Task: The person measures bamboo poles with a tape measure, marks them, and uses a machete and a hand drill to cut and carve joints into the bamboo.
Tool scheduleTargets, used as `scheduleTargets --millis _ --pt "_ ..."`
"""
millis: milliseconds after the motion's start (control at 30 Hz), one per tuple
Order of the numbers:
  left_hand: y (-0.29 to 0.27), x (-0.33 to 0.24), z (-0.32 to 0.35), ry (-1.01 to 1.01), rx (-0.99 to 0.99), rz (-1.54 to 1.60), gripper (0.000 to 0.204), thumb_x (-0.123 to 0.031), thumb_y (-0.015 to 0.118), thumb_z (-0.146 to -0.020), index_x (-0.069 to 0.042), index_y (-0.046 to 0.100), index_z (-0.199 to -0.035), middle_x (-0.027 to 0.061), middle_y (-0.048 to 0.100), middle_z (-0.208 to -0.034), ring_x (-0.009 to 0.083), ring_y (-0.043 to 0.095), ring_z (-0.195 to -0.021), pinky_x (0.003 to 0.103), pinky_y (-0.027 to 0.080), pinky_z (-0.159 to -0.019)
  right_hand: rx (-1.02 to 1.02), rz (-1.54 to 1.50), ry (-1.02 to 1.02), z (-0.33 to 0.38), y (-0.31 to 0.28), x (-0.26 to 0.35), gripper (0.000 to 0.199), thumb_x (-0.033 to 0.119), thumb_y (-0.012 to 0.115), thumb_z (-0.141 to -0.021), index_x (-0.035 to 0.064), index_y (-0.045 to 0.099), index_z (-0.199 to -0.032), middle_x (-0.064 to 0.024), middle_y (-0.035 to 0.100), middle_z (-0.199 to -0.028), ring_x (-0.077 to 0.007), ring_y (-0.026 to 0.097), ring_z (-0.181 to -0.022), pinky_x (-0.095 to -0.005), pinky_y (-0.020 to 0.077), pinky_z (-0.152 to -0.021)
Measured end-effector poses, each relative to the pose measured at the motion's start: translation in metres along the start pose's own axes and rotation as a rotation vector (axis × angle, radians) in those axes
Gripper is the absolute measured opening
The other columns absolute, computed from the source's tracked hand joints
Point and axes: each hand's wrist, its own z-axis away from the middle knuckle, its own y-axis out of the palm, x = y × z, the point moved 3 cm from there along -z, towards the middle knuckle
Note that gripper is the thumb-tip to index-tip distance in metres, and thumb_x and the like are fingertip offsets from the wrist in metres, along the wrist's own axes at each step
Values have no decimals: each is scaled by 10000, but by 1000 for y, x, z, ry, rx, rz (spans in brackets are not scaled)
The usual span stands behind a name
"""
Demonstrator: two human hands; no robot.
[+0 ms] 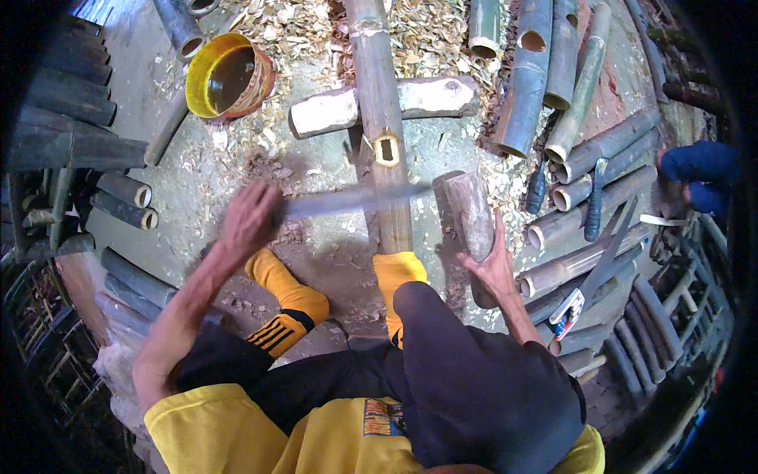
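A long knife (pixel 355 201) is gripped in my left hand (pixel 251 215); its handle is hidden in my fist and its blade is blurred. The blade lies crosswise at a bamboo pole (pixel 376 87), on the near side of a rectangular hole (pixel 387 148) cut in the wall; I cannot tell if it touches. My right hand (pixel 491 262) is wrapped round the near part of a short, thick wooden billet (pixel 470 207), right of the pole. A log (pixel 328 110) with whitish faces lies crosswise under the pole. My yellow-socked foot (pixel 399 272) is at the pole's near end.
Wood chips (pixel 284 35) cover the far ground. A yellow bucket (pixel 197 75) of dark liquid stands far left. Bamboo lengths (pixel 525 87) lie at the right, with a handsaw (pixel 600 268) and dark-handled tools (pixel 594 209) among them. More bamboo pieces (pixel 122 189) lie left.
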Motion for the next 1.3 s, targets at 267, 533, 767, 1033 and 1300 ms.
scheduleTargets --millis 267,533,767,1033,1300 --pt "1 41 -16 -146 165 -29 155 -136 584 -742 -71 479 -836 131 545 -708 344 573 -648 450 463 -545 9 -37 47 0 3 -7 847 222 729 -619 53 274 -1312 -259 566 -1086 -359 574 -1010 -406 466 -846" --pt "21 39 2 -330 274 346 216 -103 633 -629 -70 518 -809 151 581 -669 326 593 -619 415 464 -557 20 -66 135 13 0 1 863 231 751 -617 51 278 -1316 -222 547 -1126 -331 553 -1022 -399 428 -892" --pt "-1 51 -13 -338 -213 228 169 -82 634 -702 -74 521 -828 116 567 -663 294 568 -588 366 450 -529 -138 -50 -52 16 6 18 883 242 761 -614 2 273 -1310 -238 539 -1122 -327 553 -1030 -406 436 -887" --pt "2 30 -16 -37 95 23 145 -73 582 -702 -92 472 -795 96 523 -678 311 554 -598 419 446 -516 -48 -131 -111 -7 17 57 785 215 748 -637 21 311 -1259 -233 588 -1024 -341 601 -940 -408 476 -807" --pt "8 37 -18 -5 63 22 156 -60 589 -687 -67 453 -762 112 480 -645 312 518 -583 409 423 -509 -29 -91 -125 -14 20 61 810 215 744 -646 9 280 -1277 -261 580 -1021 -370 598 -939 -415 479 -798"
